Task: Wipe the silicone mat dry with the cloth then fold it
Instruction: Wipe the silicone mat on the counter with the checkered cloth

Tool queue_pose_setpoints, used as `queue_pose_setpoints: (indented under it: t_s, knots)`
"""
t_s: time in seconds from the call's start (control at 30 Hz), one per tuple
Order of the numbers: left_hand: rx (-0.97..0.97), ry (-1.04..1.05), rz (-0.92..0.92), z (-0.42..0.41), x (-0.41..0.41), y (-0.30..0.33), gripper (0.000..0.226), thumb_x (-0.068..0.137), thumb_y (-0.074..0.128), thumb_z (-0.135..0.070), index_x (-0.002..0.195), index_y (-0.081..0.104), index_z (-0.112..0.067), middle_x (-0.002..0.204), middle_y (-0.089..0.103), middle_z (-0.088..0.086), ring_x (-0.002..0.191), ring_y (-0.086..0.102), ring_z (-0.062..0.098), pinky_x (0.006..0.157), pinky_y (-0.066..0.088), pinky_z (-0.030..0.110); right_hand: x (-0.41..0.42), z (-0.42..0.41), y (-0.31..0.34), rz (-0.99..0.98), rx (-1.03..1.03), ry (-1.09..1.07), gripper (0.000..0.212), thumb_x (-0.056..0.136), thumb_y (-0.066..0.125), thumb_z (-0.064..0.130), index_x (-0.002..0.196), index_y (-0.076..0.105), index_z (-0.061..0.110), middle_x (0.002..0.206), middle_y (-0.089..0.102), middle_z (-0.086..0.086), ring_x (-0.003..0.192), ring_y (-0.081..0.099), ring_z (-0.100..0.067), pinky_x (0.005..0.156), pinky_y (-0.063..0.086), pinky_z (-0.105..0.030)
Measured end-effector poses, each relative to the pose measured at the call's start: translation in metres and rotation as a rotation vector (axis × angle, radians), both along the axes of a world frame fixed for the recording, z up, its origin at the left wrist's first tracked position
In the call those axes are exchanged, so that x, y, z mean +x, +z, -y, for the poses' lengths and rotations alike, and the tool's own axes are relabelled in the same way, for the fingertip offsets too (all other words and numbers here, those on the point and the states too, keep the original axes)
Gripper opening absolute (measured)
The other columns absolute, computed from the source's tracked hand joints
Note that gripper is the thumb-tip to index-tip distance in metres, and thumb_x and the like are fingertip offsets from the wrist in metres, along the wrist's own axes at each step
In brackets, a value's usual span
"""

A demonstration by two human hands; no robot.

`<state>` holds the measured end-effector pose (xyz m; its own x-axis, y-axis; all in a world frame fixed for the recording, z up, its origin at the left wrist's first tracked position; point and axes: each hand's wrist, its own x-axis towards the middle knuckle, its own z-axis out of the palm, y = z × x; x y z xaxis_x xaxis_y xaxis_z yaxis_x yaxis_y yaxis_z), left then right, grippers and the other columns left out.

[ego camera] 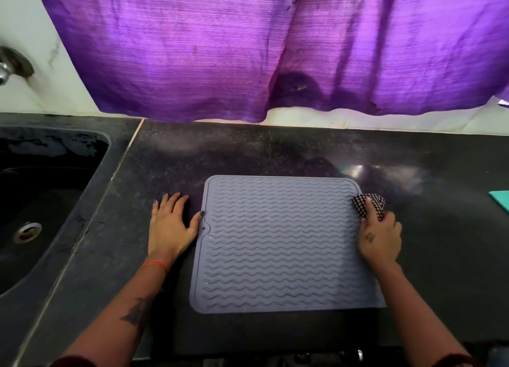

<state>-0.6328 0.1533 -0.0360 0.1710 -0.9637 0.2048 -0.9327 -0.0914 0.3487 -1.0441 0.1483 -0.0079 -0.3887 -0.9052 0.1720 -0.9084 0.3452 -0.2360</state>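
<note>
Both hands are working the wiping step: I am flattening my left hand beside the grey ribbed silicone mat, thumb touching its edge, while my right hand is clutching the bunched checked cloth at the far right edge, needing sweeps leftwards next.

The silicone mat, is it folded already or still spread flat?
Spread flat: the silicone mat lies open on the counter, all four edges visible, no crease.

Purple daylight filters through the backlit curtain, glare sheens the dim counter, edges bow.
</note>
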Motion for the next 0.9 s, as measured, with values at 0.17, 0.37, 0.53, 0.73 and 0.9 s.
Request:
queue_pose_setpoints:
  t_s: [0.17,0.37,0.53,0.73,0.9]
  knots:
    - [0.006,-0.003,-0.002,0.0,0.0,0.0,0.082,0.078,0.024,-0.065,0.132,0.05,-0.01,0.142,0.044,0.012,0.139,0.027,0.031,0.117,0.012,0.045,-0.001,0.003,0.001,0.017,0.064,0.011,0.055,0.092,0.046,0.023,0.144,0.031,0.027,0.124,0.038,-0.024,0.105,0.04,-0.043,0.083,0.042,-0.051]
    - [-0.008,-0.008,-0.001,0.0,0.0,0.0,0.08,0.079,0.026,-0.064,0.13,0.052,-0.009,0.14,0.046,0.014,0.138,0.029,0.033,0.116,0.013,0.046,0.043,-0.018,0.003,0.062,-0.02,0.046,0.049,0.092,0.038,0.029,0.14,0.041,0.016,0.12,0.043,-0.026,0.102,0.046,-0.042,0.08,0.046,-0.044]
    - [-0.005,-0.01,-0.001,0.0,-0.001,0.0,0.079,0.079,0.026,-0.063,0.13,0.053,-0.009,0.14,0.047,0.014,0.137,0.03,0.034,0.116,0.015,0.047,0.057,-0.016,0.004,0.021,0.053,0.08,0.053,0.09,0.043,0.024,0.142,0.036,0.018,0.124,0.04,-0.025,0.108,0.042,-0.039,0.082,0.044,-0.043]
    - [0.0,-0.006,0.0,0.0,0.0,0.0,0.078,0.079,0.027,-0.063,0.129,0.054,-0.009,0.139,0.047,0.014,0.137,0.03,0.034,0.116,0.016,0.047,0.099,-0.02,0.005,0.164,0.016,0.179,0.051,0.088,0.053,0.026,0.137,0.043,0.02,0.122,0.043,-0.019,0.104,0.048,-0.031,0.081,0.046,-0.038]
    - [0.002,-0.008,0.011,0.0,0.0,-0.001,0.077,0.08,0.027,-0.063,0.129,0.054,-0.01,0.14,0.047,0.013,0.137,0.031,0.033,0.116,0.015,0.047,0.109,-0.014,0.007,0.126,0.023,0.17,0.047,0.092,0.046,0.03,0.137,0.041,0.021,0.125,0.04,-0.018,0.11,0.043,-0.031,0.085,0.043,-0.04]
